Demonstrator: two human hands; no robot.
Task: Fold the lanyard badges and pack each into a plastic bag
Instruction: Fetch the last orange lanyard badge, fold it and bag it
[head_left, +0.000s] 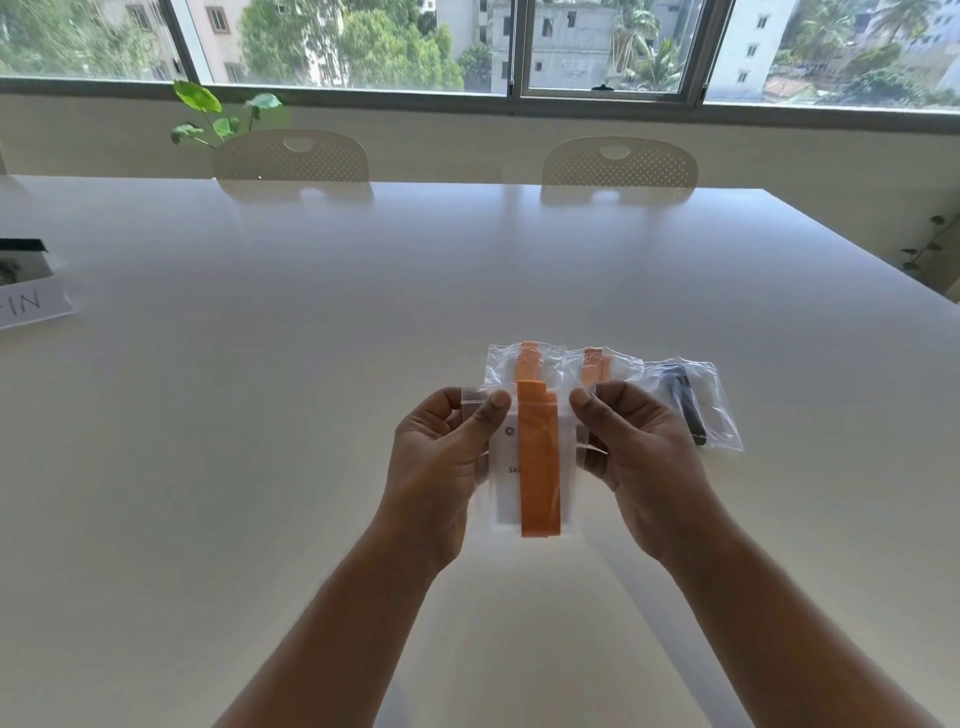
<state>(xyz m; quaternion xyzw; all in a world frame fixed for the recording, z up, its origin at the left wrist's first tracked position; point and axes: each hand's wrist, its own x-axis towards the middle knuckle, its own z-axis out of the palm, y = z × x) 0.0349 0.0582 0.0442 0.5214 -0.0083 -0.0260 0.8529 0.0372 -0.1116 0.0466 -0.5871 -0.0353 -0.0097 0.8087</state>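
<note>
I hold a clear plastic bag (569, 483) above the white table (260, 415), upright between both hands. Inside it sit a folded orange lanyard (540, 462) and a white badge card (506, 488). My left hand (441, 457) pinches the bag's upper left edge with thumb and fingers. My right hand (639, 457) pinches the upper right edge the same way. Behind the hands, flat on the table, lie two packed bags with orange lanyards (527, 361) (597, 364) and one packed bag with a black lanyard (685, 400).
A white paper sign (31, 306) and a dark-edged object (23, 260) lie at the table's left edge. Two white chairs (291, 156) (618, 163) stand at the far side under the window. A leafy plant (218, 117) rises behind the left chair.
</note>
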